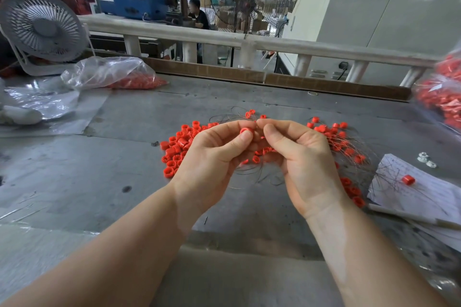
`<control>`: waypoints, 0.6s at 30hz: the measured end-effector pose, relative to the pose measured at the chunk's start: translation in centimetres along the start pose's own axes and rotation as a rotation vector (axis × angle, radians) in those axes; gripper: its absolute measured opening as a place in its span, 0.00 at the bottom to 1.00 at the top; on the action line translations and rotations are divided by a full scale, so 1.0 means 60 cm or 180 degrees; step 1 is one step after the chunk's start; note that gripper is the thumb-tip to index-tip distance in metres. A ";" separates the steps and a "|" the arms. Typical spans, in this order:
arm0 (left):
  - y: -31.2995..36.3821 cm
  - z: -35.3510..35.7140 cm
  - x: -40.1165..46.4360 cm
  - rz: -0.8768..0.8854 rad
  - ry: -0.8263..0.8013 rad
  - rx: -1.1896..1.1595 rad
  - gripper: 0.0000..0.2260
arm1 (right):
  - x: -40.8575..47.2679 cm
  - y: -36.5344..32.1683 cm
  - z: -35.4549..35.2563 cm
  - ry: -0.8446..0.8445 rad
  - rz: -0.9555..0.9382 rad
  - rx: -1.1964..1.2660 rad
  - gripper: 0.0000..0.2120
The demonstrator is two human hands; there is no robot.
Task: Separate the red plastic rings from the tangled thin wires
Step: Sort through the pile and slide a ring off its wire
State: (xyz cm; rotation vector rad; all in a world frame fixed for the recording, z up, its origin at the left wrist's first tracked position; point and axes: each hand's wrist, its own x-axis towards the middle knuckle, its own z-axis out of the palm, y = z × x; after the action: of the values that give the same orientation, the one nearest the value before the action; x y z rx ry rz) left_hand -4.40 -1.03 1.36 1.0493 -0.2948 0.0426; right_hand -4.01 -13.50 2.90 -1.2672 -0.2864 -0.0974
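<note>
We cannot make out where the thin wires (252,177) run behind the palms; they are hair-fine and fade against the grey bench (139,147). Bags of red parts (446,97) at the right edge are blurred and cut off. Left hand (214,157): its grip pinches one red ring (246,130) between thumb and forefinger. Right hand (304,157): its grip is curled, pinching wire strands just beside that ring. Loose red rings (178,149) lie heaped under the left hand; wired rings (336,137) spread behind the right. One ring (408,179) sits on a paper sheet (424,194)
</note>
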 end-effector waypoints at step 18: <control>-0.003 0.004 -0.007 0.0896 0.0572 0.2341 0.17 | 0.002 0.004 -0.004 -0.0029 0.0205 -0.0471 0.04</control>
State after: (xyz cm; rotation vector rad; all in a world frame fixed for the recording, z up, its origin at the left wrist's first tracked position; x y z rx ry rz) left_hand -4.83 -1.26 1.18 1.7123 -0.2654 0.5282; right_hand -3.82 -13.67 2.65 -1.4229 -0.2494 -0.0585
